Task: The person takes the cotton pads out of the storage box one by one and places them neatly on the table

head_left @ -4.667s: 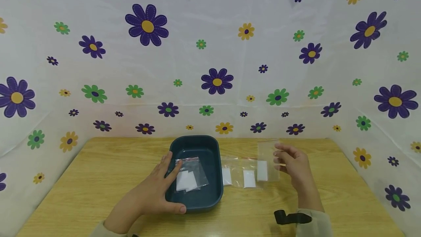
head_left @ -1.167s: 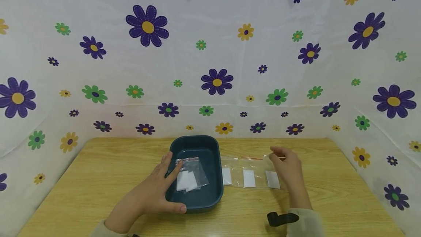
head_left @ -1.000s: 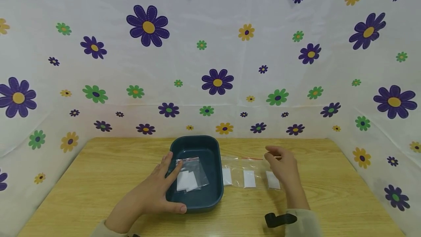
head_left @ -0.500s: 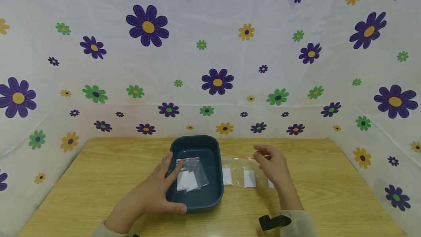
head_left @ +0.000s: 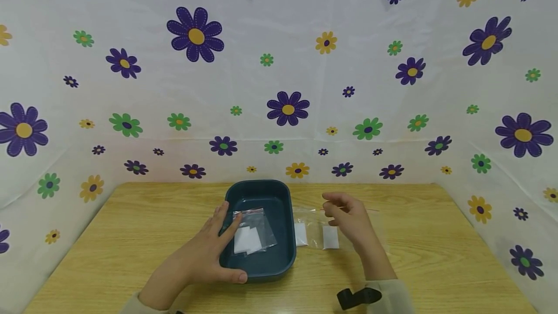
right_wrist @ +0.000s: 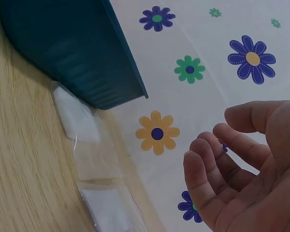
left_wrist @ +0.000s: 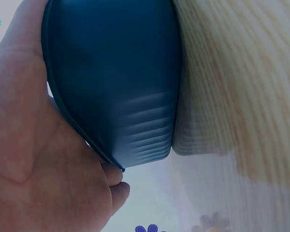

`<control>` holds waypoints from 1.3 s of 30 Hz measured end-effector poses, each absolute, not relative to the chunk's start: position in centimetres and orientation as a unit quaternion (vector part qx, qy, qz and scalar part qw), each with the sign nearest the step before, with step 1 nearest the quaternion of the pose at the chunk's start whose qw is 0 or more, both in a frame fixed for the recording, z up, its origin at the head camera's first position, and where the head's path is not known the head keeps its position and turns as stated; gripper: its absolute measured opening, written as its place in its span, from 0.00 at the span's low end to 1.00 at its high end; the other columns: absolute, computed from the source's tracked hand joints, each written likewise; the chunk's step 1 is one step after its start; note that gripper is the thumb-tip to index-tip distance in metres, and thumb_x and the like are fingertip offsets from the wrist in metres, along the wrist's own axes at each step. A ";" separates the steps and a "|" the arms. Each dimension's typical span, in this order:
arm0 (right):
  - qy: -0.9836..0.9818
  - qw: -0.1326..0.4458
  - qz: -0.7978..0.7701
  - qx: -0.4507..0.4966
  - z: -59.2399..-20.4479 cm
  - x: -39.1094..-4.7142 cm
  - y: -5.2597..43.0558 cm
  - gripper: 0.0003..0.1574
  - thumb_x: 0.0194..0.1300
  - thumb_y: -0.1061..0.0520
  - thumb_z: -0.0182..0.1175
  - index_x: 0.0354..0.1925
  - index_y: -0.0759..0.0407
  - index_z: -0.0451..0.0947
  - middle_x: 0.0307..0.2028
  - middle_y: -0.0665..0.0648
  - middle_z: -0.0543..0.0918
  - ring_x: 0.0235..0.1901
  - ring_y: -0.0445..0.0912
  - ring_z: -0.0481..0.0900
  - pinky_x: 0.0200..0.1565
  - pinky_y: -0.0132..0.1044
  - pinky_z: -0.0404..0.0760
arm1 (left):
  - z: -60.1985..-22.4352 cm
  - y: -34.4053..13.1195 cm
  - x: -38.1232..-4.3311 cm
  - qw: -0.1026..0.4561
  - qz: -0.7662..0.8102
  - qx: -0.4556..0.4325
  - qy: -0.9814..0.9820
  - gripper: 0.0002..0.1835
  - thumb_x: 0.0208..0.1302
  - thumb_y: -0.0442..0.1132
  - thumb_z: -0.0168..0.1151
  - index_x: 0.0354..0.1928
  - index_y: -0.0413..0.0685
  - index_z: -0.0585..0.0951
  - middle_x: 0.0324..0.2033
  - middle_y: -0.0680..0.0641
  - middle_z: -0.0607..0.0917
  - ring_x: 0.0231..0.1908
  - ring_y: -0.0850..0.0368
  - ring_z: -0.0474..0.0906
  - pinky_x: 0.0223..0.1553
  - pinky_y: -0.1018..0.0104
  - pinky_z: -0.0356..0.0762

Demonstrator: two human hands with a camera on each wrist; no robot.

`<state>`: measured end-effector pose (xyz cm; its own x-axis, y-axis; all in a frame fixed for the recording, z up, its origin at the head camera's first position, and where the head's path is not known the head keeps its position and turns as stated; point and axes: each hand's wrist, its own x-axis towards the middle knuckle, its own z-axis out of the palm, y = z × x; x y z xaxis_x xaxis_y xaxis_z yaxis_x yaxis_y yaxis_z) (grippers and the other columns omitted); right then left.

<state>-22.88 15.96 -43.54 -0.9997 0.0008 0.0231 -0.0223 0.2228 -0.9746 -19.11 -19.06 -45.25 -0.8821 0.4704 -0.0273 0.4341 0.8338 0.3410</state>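
My left hand (head_left: 205, 251) rests over the left side of a dark blue tray (head_left: 285, 256), fingers spread along its rim and thumb at the near end. The left wrist view shows that palm against the tray (left_wrist: 111, 87) from outside. Inside lie overlapping clear zip bags (head_left: 266, 234), each with a white piece in it. To the tray's right, more such bags lie in a row: one beside the tray (head_left: 301, 234), a middle one (head_left: 330, 237), and one largely behind my right hand (head_left: 348, 214). That hand hovers over them, loosely curled and holding nothing, as the right wrist view confirms.
The wood-grain table (head_left: 144, 227) extends on both sides of the tray. A white cloth (head_left: 244, 81) with printed flowers stands behind and at the sides. A black wrist mount (head_left: 359, 298) sits at the right cuff.
My right hand first held up the rightmost bag, laid it in the row and let it go. Since then it has moved left toward the middle bag. The left hand stays put.
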 end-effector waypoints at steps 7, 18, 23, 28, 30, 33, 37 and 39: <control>-0.783 0.004 0.622 0.012 -43.3 -22.7 15.4 0.16 0.71 0.59 0.59 0.55 0.58 0.81 0.47 0.63 0.82 0.42 0.50 0.81 0.41 0.39 0.85 | -45.4 -19.1 -19.1 0.058 0.167 0.233 0.956 0.67 0.42 0.83 0.60 0.80 0.59 0.49 0.79 0.37 0.36 0.76 0.32 0.40 0.65 0.29 0.59; -0.768 -0.018 0.640 0.017 -43.3 -22.5 14.5 0.17 0.71 0.59 0.59 0.56 0.59 0.80 0.45 0.62 0.81 0.41 0.50 0.81 0.43 0.40 0.86 | -45.7 -19.1 -19.3 0.056 0.166 0.229 0.957 0.68 0.40 0.84 0.60 0.80 0.58 0.51 0.79 0.38 0.36 0.77 0.32 0.39 0.66 0.30 0.59; -0.743 -0.044 0.667 0.031 -43.1 -22.4 14.2 0.17 0.71 0.58 0.60 0.56 0.59 0.80 0.46 0.62 0.81 0.41 0.51 0.81 0.44 0.41 0.86 | -45.7 -19.1 -19.3 0.052 0.162 0.229 0.958 0.68 0.40 0.84 0.60 0.80 0.58 0.51 0.79 0.38 0.37 0.76 0.32 0.40 0.65 0.30 0.59; -0.725 -0.072 0.683 0.058 -43.1 -22.3 13.6 0.19 0.71 0.57 0.60 0.58 0.62 0.78 0.46 0.61 0.81 0.41 0.50 0.81 0.45 0.41 0.86 | -45.6 -19.1 -19.2 0.057 0.165 0.227 0.958 0.68 0.40 0.84 0.60 0.80 0.58 0.51 0.79 0.38 0.36 0.76 0.31 0.41 0.64 0.29 0.60; -0.722 -0.078 0.685 0.063 -43.2 -22.3 13.3 0.20 0.71 0.57 0.61 0.58 0.62 0.78 0.46 0.61 0.81 0.41 0.50 0.82 0.45 0.40 0.86 | -45.5 -19.1 -19.2 0.057 0.165 0.227 0.958 0.68 0.40 0.84 0.60 0.80 0.58 0.51 0.79 0.38 0.36 0.76 0.31 0.40 0.64 0.29 0.60; -0.718 -0.086 0.687 0.069 -43.1 -22.2 12.9 0.20 0.71 0.56 0.61 0.58 0.62 0.78 0.46 0.61 0.81 0.41 0.49 0.81 0.45 0.41 0.86 | -45.5 -19.0 -19.2 0.055 0.164 0.227 0.958 0.68 0.40 0.84 0.60 0.80 0.58 0.51 0.79 0.38 0.37 0.76 0.31 0.40 0.65 0.29 0.60; -0.711 -0.099 0.692 0.071 -43.0 -22.1 12.6 0.21 0.71 0.56 0.61 0.59 0.61 0.77 0.46 0.60 0.81 0.41 0.49 0.81 0.46 0.42 0.86 | -45.4 -19.0 -19.2 0.052 0.161 0.229 0.959 0.67 0.40 0.84 0.59 0.80 0.59 0.50 0.79 0.38 0.37 0.76 0.32 0.40 0.65 0.30 0.60; -0.708 -0.104 0.695 0.071 -42.9 -22.1 12.5 0.22 0.71 0.55 0.61 0.59 0.61 0.77 0.47 0.61 0.81 0.41 0.49 0.81 0.46 0.43 0.86 | -45.4 -19.0 -19.2 0.052 0.159 0.230 0.959 0.67 0.41 0.85 0.59 0.80 0.60 0.49 0.79 0.38 0.36 0.76 0.32 0.40 0.65 0.30 0.60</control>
<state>-22.12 12.48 -42.94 -0.9685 -0.2443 -0.0489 0.0443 0.0242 -0.9987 -19.23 -18.96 -45.44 -0.8892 0.4568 -0.0259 0.4241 0.8440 0.3283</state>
